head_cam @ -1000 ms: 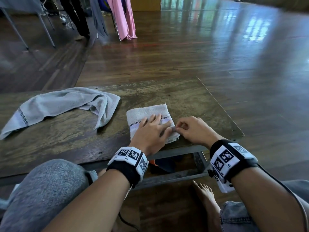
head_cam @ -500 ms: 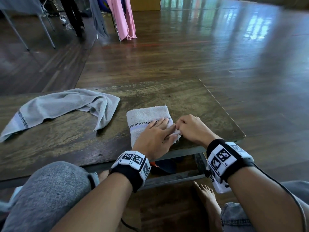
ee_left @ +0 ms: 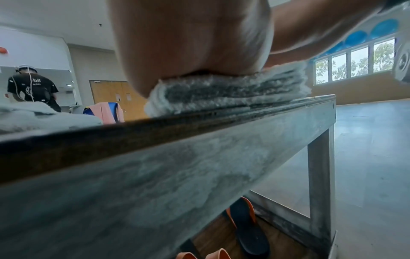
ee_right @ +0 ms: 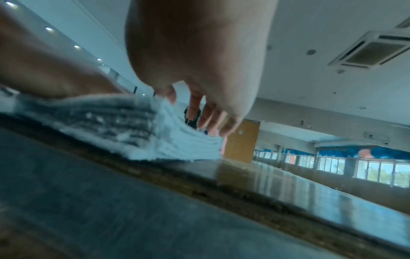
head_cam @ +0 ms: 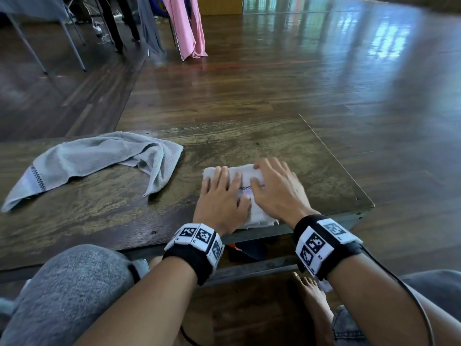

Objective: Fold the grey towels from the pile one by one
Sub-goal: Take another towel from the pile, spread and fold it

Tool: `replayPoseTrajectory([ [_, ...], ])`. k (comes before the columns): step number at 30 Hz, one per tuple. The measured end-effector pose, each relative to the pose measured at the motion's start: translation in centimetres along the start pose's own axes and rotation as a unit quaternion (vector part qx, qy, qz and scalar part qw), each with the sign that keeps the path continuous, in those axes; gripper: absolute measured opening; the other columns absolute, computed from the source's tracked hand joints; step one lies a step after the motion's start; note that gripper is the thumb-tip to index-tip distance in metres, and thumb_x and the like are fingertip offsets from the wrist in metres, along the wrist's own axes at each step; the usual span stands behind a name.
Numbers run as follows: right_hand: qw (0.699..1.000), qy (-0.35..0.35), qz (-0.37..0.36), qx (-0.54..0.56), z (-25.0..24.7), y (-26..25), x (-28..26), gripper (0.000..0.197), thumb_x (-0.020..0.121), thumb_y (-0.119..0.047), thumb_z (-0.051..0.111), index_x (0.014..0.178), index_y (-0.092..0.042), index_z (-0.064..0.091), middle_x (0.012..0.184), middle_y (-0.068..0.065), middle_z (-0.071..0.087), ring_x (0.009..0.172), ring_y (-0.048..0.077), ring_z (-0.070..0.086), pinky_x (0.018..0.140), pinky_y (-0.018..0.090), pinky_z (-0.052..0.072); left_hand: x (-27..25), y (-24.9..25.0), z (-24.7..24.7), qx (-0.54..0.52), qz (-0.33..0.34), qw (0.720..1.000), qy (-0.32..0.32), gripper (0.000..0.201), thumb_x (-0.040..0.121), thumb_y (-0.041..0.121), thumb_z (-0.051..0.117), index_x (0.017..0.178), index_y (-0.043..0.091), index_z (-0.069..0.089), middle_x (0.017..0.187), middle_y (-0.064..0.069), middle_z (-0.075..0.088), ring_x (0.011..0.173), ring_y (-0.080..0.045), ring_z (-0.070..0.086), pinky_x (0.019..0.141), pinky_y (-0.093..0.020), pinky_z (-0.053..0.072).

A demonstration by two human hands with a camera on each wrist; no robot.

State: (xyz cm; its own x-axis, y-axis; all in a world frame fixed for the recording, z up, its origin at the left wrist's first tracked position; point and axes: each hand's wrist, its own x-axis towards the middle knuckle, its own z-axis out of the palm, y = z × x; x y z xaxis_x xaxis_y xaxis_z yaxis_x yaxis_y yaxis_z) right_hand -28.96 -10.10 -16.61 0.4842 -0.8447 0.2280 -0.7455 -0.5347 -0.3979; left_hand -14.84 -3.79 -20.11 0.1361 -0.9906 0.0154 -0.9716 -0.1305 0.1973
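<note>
A folded grey towel (head_cam: pixel 259 216) lies at the near right edge of the wooden table (head_cam: pixel 99 216). Both hands lie flat on it with straight fingers: my left hand (head_cam: pixel 222 193) on its left half, my right hand (head_cam: pixel 274 188) on its right half, reaching to the far edge. In the left wrist view the palm (ee_left: pixel 195 43) presses the layered towel (ee_left: pixel 221 91) down. In the right wrist view the fingers (ee_right: pixel 199 108) stretch over the stacked towel layers (ee_right: pixel 133 122). An unfolded grey towel (head_cam: pixel 94 161) with a checked band lies crumpled on the table's left.
The table's right corner (head_cam: pixel 369 208) is close to my right hand. Sandals (ee_left: pixel 246 229) sit on the floor under the table. A bare foot (head_cam: pixel 314 300) rests below. Pink cloth (head_cam: pixel 187 26) and chair legs stand at the back left, where a person (ee_left: pixel 33 87) stands.
My right hand has let go of the towel's near corner and now lies flat across the top. Both hands have slid forward over the folded towel, pressing it flat.
</note>
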Motion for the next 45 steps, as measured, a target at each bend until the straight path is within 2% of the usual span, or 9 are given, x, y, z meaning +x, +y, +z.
replayPoseTrajectory([
  [3, 0.991, -0.125, -0.038, 0.036, 2.1, -0.8, -0.7, 0.053, 0.109, -0.042, 0.026, 0.158, -0.023, 0.028, 0.167, -0.004, 0.023, 0.154, 0.012, 0.013, 0.124, 0.036, 0.010, 0.1, -0.1, 0.1, 0.015, 0.043, 0.998, -0.037, 0.071, 0.095, 0.050, 0.012, 0.160, 0.023, -0.002, 0.168, -0.001, -0.009, 0.153, -0.014, -0.016, 0.124, -0.044, -0.010],
  [5, 0.986, -0.161, -0.017, 0.039, 3.1, -0.7, -1.1, 0.060, 0.108, -0.048, 0.016, 0.164, -0.024, 0.008, 0.172, -0.009, -0.001, 0.155, 0.003, -0.009, 0.127, 0.035, -0.006, 0.1, -0.5, 0.1, 0.005, 0.028, 0.999, -0.042, 0.074, 0.091, 0.055, 0.007, 0.159, 0.028, -0.005, 0.167, 0.006, -0.012, 0.151, -0.008, -0.019, 0.122, -0.045, -0.015],
  [7, 0.987, -0.158, -0.001, 0.038, 3.4, -0.4, -1.1, 0.067, 0.106, -0.054, 0.013, 0.164, -0.022, 0.001, 0.171, -0.008, -0.009, 0.154, 0.002, -0.016, 0.126, 0.033, -0.009, 0.1, -0.7, 0.2, -0.031, 0.026, 0.998, -0.042, 0.069, 0.094, 0.057, 0.009, 0.158, 0.036, -0.004, 0.167, 0.009, -0.012, 0.151, -0.005, -0.019, 0.122, -0.045, -0.015],
  [9, 0.988, -0.149, 0.015, 0.030, 3.5, -0.4, -0.9, 0.073, 0.104, -0.059, 0.012, 0.163, -0.017, -0.002, 0.170, -0.006, -0.012, 0.153, 0.003, -0.019, 0.126, 0.030, -0.010, 0.3, -0.8, 0.2, -0.062, 0.020, 0.997, -0.039, 0.062, 0.098, 0.057, 0.011, 0.157, 0.042, -0.003, 0.166, 0.012, -0.012, 0.150, -0.002, -0.019, 0.122, -0.044, -0.015],
  [15, 0.987, -0.153, 0.029, -0.026, 3.7, -0.8, -1.6, 0.080, 0.101, -0.062, 0.006, 0.162, -0.011, -0.007, 0.169, 0.003, -0.018, 0.153, 0.010, -0.022, 0.122, 0.028, -0.017, 1.0, -1.3, 0.3, -0.081, -0.013, 0.996, -0.046, 0.059, 0.105, 0.048, 0.015, 0.159, 0.032, -0.002, 0.165, 0.015, -0.015, 0.149, 0.001, -0.018, 0.123, -0.042, -0.012],
  [22, 0.986, -0.150, 0.063, -0.033, 3.5, -0.2, -2.3, 0.078, 0.103, -0.059, 0.010, 0.162, -0.011, -0.010, 0.169, 0.002, -0.019, 0.155, 0.013, -0.020, 0.127, 0.037, -0.007, 0.9, -1.6, 0.0, -0.048, -0.003, 0.996, -0.070, 0.059, 0.104, 0.048, 0.010, 0.158, 0.031, -0.009, 0.165, 0.011, -0.020, 0.150, -0.004, -0.020, 0.123, -0.046, -0.012],
  [30, 0.982, -0.150, 0.112, -0.015, 3.1, 0.7, -2.6, 0.077, 0.105, -0.055, 0.018, 0.161, -0.011, -0.012, 0.169, 0.005, -0.022, 0.157, 0.017, -0.013, 0.127, 0.043, -0.006, 0.2, -2.8, -0.3, -0.086, -0.047, 0.991, -0.094, 0.057, 0.103, 0.053, 0.008, 0.154, 0.044, -0.015, 0.162, 0.013, -0.028, 0.150, -0.007, -0.020, 0.122, -0.047, -0.013],
  [37, 0.978, -0.149, 0.138, -0.041, 2.9, 0.9, -2.8, 0.077, 0.104, -0.057, 0.013, 0.161, -0.014, -0.013, 0.170, 0.008, -0.015, 0.154, 0.025, -0.026, 0.118, 0.050, -0.024, -0.2, -3.5, -0.7, -0.115, -0.091, 0.984, -0.099, 0.054, 0.105, 0.049, 0.009, 0.153, 0.047, -0.015, 0.166, 0.006, -0.016, 0.151, -0.015, -0.022, 0.123, -0.043, -0.014],
  [45, 0.975, -0.161, 0.150, -0.022, 3.0, 1.5, -2.7, 0.078, 0.101, -0.062, 0.013, 0.160, -0.023, -0.018, 0.170, 0.004, -0.015, 0.153, 0.020, -0.026, 0.121, 0.052, -0.021, -0.3, -3.4, -1.5, -0.148, -0.140, 0.976, -0.083, 0.065, 0.105, 0.050, 0.018, 0.149, 0.043, -0.030, 0.164, -0.013, -0.020, 0.152, -0.025, -0.019, 0.122, -0.047, -0.012],
])
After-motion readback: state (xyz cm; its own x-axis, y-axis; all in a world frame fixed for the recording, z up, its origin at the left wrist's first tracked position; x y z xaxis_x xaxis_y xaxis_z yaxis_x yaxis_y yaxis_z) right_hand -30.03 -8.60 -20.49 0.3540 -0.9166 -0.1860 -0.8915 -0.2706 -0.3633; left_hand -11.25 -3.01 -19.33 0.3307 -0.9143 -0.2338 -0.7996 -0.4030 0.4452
